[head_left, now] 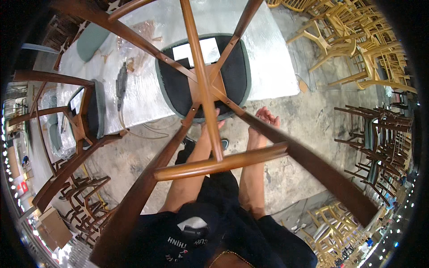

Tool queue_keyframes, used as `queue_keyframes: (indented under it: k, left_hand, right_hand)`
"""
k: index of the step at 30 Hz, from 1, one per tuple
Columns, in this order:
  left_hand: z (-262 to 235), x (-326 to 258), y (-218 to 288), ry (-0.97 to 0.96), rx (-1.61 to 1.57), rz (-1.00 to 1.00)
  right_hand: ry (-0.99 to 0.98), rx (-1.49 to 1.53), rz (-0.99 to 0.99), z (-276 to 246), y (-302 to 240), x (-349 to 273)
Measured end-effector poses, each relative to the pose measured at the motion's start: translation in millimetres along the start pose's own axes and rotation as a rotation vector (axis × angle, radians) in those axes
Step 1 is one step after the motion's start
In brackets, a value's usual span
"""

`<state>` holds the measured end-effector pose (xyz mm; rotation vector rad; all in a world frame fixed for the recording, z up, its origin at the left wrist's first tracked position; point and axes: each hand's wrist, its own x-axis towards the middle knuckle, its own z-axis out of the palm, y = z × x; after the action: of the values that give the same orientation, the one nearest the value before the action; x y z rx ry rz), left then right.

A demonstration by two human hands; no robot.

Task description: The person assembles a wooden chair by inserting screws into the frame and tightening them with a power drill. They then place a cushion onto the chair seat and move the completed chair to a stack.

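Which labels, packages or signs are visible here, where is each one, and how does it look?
White label: on the black underside of the upturned chair seat, rectangular, crossed by a brown rail.
Second label: on the seat of the left chair, pale, rectangular.
Cardboard box: lower left floor, brown.
Plastic bags: on the table, clear.

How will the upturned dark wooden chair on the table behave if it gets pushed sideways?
The chair rests seat-down on the plastic-covered table, so it would probably slide rather than roll. Its frame looks like rigid solid wood, so likely stiff and fairly heavy. With its legs up toward the hands, left hand and right hand, it may tip if pushed high.
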<state>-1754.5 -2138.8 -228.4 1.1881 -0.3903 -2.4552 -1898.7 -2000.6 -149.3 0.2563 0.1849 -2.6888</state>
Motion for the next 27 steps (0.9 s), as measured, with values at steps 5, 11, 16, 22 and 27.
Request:
queue_keyframes:
  k: [5,11,16,22,27]
  left_hand:
    - [8,-12,0,0.188,-0.08,-0.047]
    - [2,-14,3,0.227,0.034,0.094]
    - [-11,-56,27,0.067,0.552,-0.042]
    - [-105,-186,105,-0.204,0.74,0.339]
    - [-175,-244,254,0.861,1.235,0.474]
  right_hand:
    - [0.384,-0.64,-0.109,46,-55,24]
    - [-0.205,-0.622,0.28,36,13,30]
    - [-0.122,-1.169,0.13,-21,8,-11]
    - [0.333,-1.265,0.57,-154,-59,-134]
    - [0.836,-1.618,1.038,-178,-94,-256]
